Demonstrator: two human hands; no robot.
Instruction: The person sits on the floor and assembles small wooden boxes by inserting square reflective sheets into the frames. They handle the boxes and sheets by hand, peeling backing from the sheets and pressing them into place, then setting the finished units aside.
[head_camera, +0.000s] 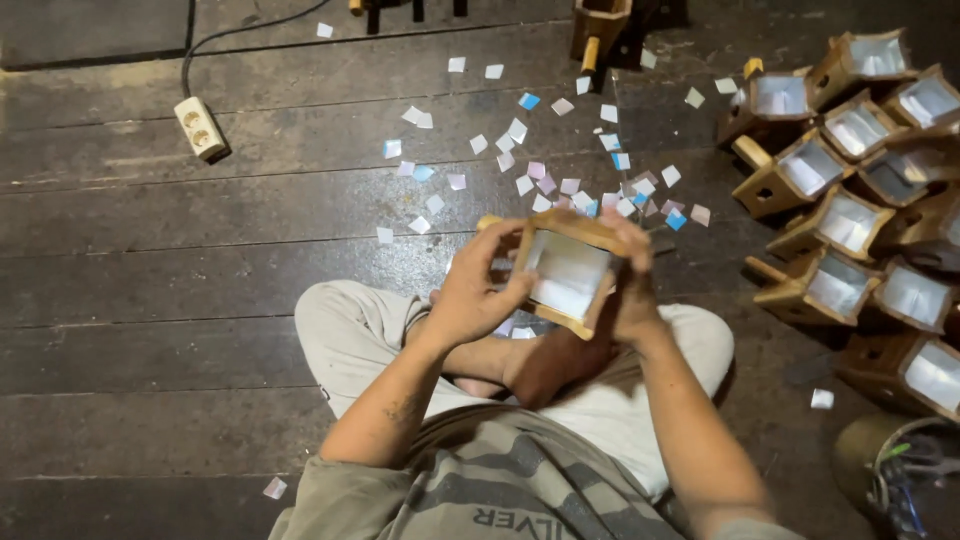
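I sit cross-legged on a dark wooden floor and hold a small wooden box frame (572, 225) with pale translucent paper panels over my lap. My left hand (470, 290) grips its left side, thumb against the paper face. On the right edge my right hand (630, 280) wraps the frame from behind. A short wooden peg sticks out at the frame's upper left corner.
A pile of similar wooden paper-panelled boxes (850, 220) is stacked at the right. Several small paper squares (560, 160), white, pink and blue, are scattered on the floorboards ahead. A white power strip (200, 127) with a black cable lies at upper left. A round container (900, 470) with tools is at lower right.
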